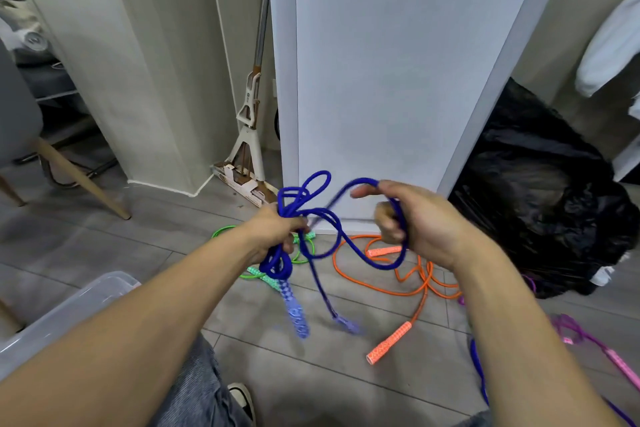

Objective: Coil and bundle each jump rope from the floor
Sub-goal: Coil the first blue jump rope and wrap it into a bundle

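Dangling downward, blue rope (313, 215), both hands gripping

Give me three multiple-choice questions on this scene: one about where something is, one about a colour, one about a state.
1. The bag sits: A far left; B far right; C centre.
2. The held rope is: A green; B orange; C blue.
3. The left grip: A holds rope loops; B is open; C is out of view.

Answers:
1 B, the bag stands at the right edge.
2 C, the held rope is blue and runs across to the right grip.
3 A, the left grip's fingers curl round the loops.
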